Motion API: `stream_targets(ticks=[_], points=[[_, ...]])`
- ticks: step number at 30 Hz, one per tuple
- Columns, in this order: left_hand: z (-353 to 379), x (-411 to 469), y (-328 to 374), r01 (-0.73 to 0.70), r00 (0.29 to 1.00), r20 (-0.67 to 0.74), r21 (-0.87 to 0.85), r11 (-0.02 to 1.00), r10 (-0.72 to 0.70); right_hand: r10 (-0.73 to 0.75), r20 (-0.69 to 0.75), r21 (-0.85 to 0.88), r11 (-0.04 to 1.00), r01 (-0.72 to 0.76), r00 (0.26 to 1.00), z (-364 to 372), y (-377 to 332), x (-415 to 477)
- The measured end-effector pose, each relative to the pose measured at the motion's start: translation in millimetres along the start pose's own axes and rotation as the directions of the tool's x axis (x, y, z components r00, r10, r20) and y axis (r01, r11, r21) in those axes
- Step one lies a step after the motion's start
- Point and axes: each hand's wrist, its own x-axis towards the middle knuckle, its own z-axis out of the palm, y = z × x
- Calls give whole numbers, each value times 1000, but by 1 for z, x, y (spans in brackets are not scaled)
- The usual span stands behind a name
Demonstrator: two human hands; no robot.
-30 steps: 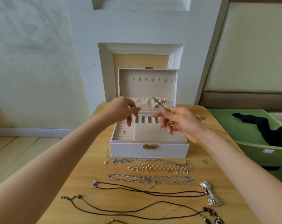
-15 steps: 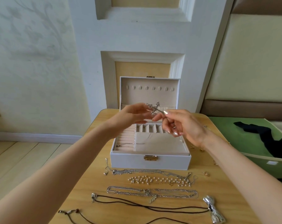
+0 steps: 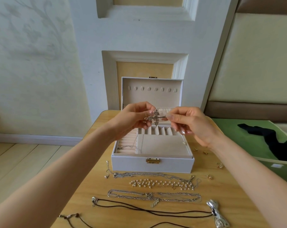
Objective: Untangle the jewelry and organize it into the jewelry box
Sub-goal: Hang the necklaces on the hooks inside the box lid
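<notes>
A white jewelry box (image 3: 152, 163) stands open on the wooden table (image 3: 172, 211), its lid upright with hooks inside. Above the box both hands hold a silver cross pendant (image 3: 153, 117). My left hand (image 3: 134, 118) pinches the cross's left side; my right hand (image 3: 187, 122) pinches its lower end. A thin silver chain (image 3: 136, 145) hangs from the pendant down into the box's left ring-roll section. In front of the box lie a fine silver chain (image 3: 139, 174), a pearl necklace (image 3: 162, 184), a thick silver chain (image 3: 154, 195) and black cord necklaces (image 3: 147, 210).
A silver bow pendant (image 3: 217, 214) lies at the table's right front. Small gold earrings (image 3: 205, 152) are scattered to the right of the box. A green bin (image 3: 235, 129) with black cloth (image 3: 271, 137) stands at the right. The wall is close behind the table.
My left hand rose from the box and took hold of the cross, which my right hand held alone before. Both hands lifted it slightly; the head view tilted up.
</notes>
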Motion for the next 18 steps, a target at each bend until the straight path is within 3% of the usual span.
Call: stream_targets(ticks=[7, 18], points=[[-3, -3, 10, -31, 999, -17, -100, 995, 30, -23, -18, 26, 999, 23, 1000, -3, -5, -6], [13, -16, 27, -224, 974, 33, 288, 931, 224, -35, -38, 26, 999, 36, 999, -3, -12, -16]])
